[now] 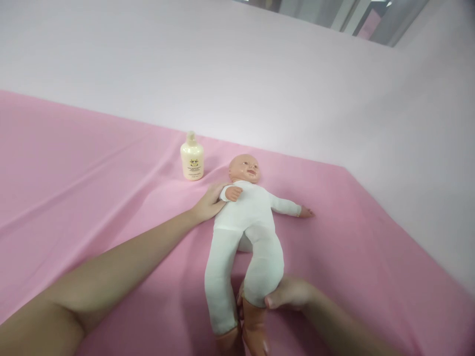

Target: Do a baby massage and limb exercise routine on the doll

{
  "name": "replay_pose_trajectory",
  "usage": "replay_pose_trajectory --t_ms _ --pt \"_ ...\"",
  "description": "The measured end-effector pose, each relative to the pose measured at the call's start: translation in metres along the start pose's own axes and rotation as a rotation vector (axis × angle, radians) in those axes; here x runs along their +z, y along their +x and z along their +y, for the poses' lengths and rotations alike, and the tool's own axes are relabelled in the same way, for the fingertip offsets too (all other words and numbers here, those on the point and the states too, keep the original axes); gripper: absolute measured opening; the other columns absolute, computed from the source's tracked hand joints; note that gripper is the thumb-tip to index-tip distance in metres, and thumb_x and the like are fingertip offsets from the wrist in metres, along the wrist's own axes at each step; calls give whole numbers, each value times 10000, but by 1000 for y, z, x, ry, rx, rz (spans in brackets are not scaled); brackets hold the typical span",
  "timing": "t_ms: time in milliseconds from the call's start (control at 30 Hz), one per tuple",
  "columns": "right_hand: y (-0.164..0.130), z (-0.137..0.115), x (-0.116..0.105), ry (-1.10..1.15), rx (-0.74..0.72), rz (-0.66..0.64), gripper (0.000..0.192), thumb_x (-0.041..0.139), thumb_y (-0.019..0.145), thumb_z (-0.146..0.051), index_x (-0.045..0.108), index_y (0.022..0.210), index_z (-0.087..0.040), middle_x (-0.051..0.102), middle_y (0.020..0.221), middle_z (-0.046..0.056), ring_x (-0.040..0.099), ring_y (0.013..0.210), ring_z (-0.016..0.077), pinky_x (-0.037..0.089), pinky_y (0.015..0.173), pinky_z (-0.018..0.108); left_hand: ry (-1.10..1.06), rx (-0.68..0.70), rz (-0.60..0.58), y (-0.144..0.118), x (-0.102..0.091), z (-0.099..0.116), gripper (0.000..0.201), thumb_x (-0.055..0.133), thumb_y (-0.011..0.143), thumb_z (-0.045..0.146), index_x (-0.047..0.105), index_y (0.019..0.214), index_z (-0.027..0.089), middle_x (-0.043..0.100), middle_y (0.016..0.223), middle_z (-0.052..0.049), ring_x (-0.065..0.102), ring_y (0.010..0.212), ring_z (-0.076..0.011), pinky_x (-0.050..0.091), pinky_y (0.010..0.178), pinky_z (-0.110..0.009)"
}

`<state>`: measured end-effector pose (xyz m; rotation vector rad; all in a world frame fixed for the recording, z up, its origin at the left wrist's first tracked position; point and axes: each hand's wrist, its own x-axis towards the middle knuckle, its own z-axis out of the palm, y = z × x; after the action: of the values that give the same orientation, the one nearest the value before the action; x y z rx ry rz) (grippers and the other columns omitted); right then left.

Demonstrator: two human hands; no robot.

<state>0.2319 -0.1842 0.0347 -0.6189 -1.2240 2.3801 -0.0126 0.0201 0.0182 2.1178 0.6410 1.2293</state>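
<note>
A baby doll (247,222) in a white body suit lies face up on a pink sheet (92,168), head pointing away from me. My left hand (210,202) is tucked against the doll's shoulder and upper arm, fingers partly hidden under it. My right hand (287,294) grips the doll's lower leg near the ankle, thumb on the white cloth. The doll's other arm is stretched out to the right. A cream lotion bottle (192,157) with a pump top stands upright just left of the doll's head.
The pink sheet covers a wide flat surface, with folds at the left. A pale wall (260,74) rises right behind it and along the right side. Window frames (356,20) show at the top right.
</note>
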Motion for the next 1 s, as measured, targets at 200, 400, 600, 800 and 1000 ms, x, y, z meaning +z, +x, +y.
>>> replay_pose_trajectory --t_ms 200,400,600,800,1000 --pt "0 0 0 -1 -7 -2 524 904 691 -527 837 1101 -208 805 1119 110 732 1127 301 502 1072 395 7 -1 5 -1 0 -2 367 600 1029 430 630 1311 196 714 1238 -124 661 1098 -283 515 1003 -459" --pt "-1 2 0 -1 2 -6 535 895 693 -550 838 1106 -215 807 1121 108 736 1124 301 513 1063 384 4 2 13 0 0 1 356 603 1022 436 643 1282 196 726 1199 -117 670 1069 -285 532 974 -457" --pt "0 -3 3 6 -11 -14 508 889 715 -527 842 1094 -191 806 1117 122 734 1133 302 508 1075 386 4 17 10 0 0 1 364 591 1031 435 639 1297 190 726 1220 -123 667 1078 -281 527 990 -460" --pt "0 -4 4 -1 6 -4 521 901 698 -536 834 1099 -210 809 1105 106 742 1117 297 515 1060 378 15 -15 21 -2 1 0 396 596 1024 472 632 1303 194 712 1244 -128 655 1104 -291 524 994 -468" --pt "1 -3 4 0 -18 -17 499 891 710 -536 838 1070 -195 809 1084 113 740 1110 304 515 1063 391 17 -17 4 -1 0 -2 373 593 1024 455 635 1288 195 716 1232 -126 658 1094 -292 527 983 -467"
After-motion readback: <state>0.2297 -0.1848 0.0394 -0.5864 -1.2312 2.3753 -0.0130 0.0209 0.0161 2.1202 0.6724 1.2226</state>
